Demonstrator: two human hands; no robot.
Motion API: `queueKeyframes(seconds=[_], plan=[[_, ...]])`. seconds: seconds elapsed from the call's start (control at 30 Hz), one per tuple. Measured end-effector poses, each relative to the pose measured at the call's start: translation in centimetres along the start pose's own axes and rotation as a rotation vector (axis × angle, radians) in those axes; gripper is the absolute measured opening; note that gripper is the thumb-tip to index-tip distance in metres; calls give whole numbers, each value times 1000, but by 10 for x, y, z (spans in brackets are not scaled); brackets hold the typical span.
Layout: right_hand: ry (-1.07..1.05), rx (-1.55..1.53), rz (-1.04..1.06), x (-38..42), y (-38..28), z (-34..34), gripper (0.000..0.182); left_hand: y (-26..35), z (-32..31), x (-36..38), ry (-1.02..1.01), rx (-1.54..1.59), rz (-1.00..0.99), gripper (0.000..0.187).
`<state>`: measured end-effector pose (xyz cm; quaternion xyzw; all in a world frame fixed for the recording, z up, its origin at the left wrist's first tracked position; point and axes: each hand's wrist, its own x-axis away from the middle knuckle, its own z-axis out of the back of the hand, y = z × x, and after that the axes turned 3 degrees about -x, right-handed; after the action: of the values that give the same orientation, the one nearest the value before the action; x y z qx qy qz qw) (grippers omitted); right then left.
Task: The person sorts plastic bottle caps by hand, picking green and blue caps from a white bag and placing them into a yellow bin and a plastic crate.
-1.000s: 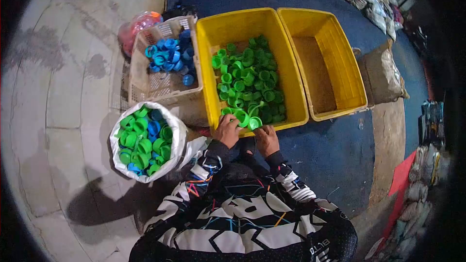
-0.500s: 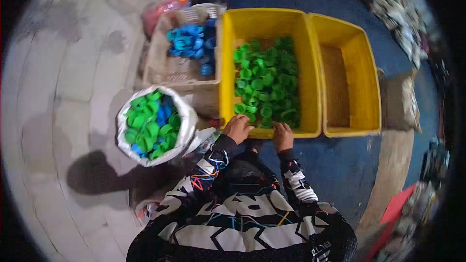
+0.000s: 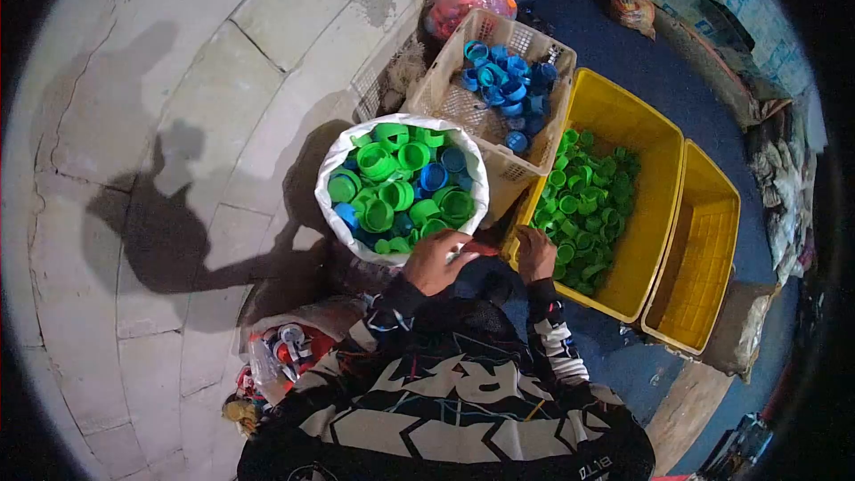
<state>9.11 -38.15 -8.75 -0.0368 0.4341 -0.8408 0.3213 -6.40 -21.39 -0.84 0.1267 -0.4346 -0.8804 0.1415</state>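
Observation:
My left hand (image 3: 435, 263) is at the front right rim of a white sack (image 3: 325, 180) full of loose green caps (image 3: 378, 160), with some blue ones among them. Its thumb and fingers are slightly apart, and no cap shows between them. My right hand (image 3: 536, 255) is at the near left corner of a yellow bin (image 3: 655, 232), fingers curled in. Whatever those fingers hold, if anything, is hidden. Many green caps (image 3: 588, 205) lie in that bin, beside the hand.
Behind the sack stands a pale crate (image 3: 436, 80) with blue caps (image 3: 508, 80). A second yellow bin (image 3: 704, 245) adjoins the first on the right. A clear bag (image 3: 289, 347) of mixed items lies at lower left. A pink bag (image 3: 468, 4) is beyond the crate.
The view has swung left, so the sack is nearer the middle and the bins are further right. My left hand has gone from the bin's near edge to the sack's rim.

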Motion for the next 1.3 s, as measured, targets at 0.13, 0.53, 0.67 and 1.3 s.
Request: queueKeyframes(seconds=[0.13,0.53,0.67,1.3], plan=[[-67,19,172,-24,-14,-41,30,-17,46,20,110,-2,81,25],[-348,624,325,-91,-64,-134,19,-42,76,23,207,-2,78,26],[-287,566,353,-95,-60,-137,20,-35,82,11,227,-25,120,26],[46,197,-12,40,-38,12,16,-109,-17,-152,-101,-1030,-251,13]])
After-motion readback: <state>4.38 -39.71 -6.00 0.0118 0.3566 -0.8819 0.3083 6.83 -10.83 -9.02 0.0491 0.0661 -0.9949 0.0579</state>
